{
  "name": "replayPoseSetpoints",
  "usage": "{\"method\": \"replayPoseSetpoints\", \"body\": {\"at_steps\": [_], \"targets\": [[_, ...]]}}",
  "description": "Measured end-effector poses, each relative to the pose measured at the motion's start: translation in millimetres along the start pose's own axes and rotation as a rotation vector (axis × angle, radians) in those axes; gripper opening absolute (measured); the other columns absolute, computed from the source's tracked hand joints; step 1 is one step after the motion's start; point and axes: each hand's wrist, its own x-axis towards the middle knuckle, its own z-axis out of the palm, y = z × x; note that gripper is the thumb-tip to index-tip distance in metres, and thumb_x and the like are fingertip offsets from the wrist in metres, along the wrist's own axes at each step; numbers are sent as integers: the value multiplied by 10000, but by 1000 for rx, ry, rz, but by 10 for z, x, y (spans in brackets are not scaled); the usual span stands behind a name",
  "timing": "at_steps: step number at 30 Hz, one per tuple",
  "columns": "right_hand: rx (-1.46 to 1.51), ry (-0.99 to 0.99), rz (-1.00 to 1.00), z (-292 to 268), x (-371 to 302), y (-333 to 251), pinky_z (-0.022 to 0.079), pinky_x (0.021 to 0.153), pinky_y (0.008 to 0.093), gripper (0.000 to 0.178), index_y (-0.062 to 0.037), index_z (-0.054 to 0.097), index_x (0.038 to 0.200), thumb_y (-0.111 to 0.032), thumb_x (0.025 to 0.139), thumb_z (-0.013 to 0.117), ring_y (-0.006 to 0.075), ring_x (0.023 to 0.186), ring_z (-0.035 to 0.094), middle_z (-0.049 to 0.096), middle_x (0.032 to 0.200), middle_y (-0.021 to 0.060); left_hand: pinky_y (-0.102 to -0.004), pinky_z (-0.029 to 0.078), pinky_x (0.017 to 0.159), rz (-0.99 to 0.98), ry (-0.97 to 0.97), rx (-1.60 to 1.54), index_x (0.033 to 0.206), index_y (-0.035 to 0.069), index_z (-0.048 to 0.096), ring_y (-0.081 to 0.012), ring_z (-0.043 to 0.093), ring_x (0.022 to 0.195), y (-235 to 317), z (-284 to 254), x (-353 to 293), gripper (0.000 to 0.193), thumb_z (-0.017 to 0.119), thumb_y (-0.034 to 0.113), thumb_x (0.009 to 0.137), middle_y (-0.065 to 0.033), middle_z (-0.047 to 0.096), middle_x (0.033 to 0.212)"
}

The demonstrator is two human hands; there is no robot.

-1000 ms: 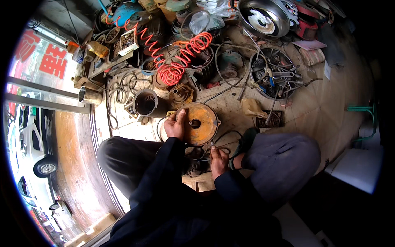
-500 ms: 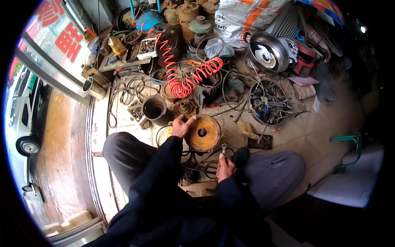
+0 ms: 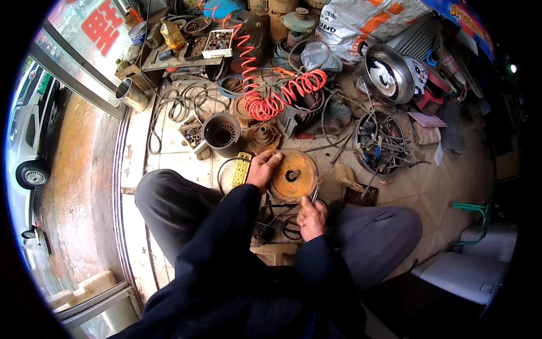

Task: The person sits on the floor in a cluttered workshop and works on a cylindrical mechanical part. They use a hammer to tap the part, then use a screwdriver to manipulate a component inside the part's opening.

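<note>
Between my knees sits a round, orange-brown metal cover (image 3: pixel 304 185) with a dark shaft stub at its centre. My left hand (image 3: pixel 263 169) grips its left edge, thumb on top and fingers down the side. In my right hand (image 3: pixel 311 219) is a wrench (image 3: pixel 315 194), its metal end reaching the cover's lower right rim. The fist hides most of the wrench. Just beyond the cover lies a rusty flanged part (image 3: pixel 263 137), and a hollow dark motor housing (image 3: pixel 221 134) stands to its left.
A yellow power strip (image 3: pixel 241 168) lies by my left wrist. Beyond are a red coiled hose (image 3: pixel 270 107) and loose cables. A round tub of tools (image 3: pixel 381 141) stands to the right, near a steel pan (image 3: pixel 403 85). A small dark tray (image 3: pixel 361 196) lies beside my right knee.
My right hand has moved up, bringing the wrench from below the cover to its rim. My left hand stays on the cover's edge. The whole view has shifted slightly.
</note>
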Motion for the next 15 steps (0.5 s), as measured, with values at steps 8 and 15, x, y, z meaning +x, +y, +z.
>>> {"method": "replayPoseSetpoints", "body": {"at_steps": [8, 15], "targets": [[-60, 210, -62, -143, 545, -571, 239, 367, 276, 328, -131, 481, 780, -328, 992, 635, 65, 413, 297, 343, 565, -58, -282, 458, 897, 197, 573, -161, 1164, -17, 648, -131, 597, 975, -563, 88, -439, 283, 677, 173, 955, -47, 663, 1076], [-481, 363, -322, -886, 178, 993, 369, 445, 328, 324, -110, 557, 814, -362, 1018, 560, 126, 488, 459, 479, 601, -17, -308, 476, 954, 205, 266, 240, 1263, -70, 590, -196, 616, 1115, -9, 83, 7, 493, 707, 284, 941, -149, 665, 1201]]}}
